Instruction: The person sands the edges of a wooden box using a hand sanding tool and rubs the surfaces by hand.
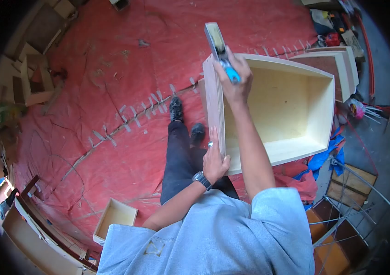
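Observation:
My right hand (238, 80) is closed around the blue end of a metal tool (215, 39) that looks like a hand plane, slightly blurred. The tool lies over the far corner of a large open wooden drawer (277, 110). My left hand (215, 160), with a ring and a wristwatch (202, 180), rests on the near end of the drawer's thick front panel (214, 101). One finger stretches along the panel and the thumb is spread apart. The drawer's pale inside faces up, and it tapers to the right.
Red sheeting (126, 91) with a taped seam covers the floor. A small wooden drawer (117, 219) lies near my left side. Wooden pieces (328, 68) stand beyond the large drawer, near blue sheeting (321, 158). A metal frame (342, 224) is at the lower right; furniture parts (39, 78) line the left.

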`<move>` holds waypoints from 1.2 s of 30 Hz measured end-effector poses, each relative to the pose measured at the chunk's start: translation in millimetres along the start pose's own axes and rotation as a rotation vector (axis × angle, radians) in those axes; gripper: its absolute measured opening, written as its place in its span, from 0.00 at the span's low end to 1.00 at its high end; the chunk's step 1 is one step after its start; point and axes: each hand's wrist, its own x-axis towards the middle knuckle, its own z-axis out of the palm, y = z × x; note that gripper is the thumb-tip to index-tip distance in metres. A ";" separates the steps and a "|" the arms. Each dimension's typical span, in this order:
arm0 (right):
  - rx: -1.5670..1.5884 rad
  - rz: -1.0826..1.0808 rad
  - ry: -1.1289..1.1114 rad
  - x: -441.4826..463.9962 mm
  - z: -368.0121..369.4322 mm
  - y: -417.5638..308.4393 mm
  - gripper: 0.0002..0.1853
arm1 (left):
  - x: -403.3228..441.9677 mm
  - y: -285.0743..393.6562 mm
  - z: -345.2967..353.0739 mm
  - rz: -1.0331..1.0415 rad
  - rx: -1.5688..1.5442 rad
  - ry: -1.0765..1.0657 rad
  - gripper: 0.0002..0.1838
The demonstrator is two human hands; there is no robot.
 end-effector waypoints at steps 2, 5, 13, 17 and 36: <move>0.039 0.020 0.019 3.5 4.7 -1.6 0.30 | 3.6 -0.1 1.1 0.008 0.031 0.009 0.66; -0.047 0.065 -0.068 -29.6 -18.3 -7.1 0.32 | 3.1 -0.6 2.1 0.006 0.023 0.010 0.66; -0.061 0.125 -0.179 -153.1 -90.7 -28.3 0.35 | 4.7 3.2 -2.2 -0.038 -0.063 -0.066 0.67; -0.046 0.003 -0.054 -16.7 -5.7 1.8 0.31 | 3.8 4.0 -4.1 -0.111 -0.024 -0.118 0.68; 0.060 0.037 -0.011 -5.5 -3.7 -2.0 0.30 | 4.0 3.8 -5.8 -0.079 -0.033 -0.096 0.67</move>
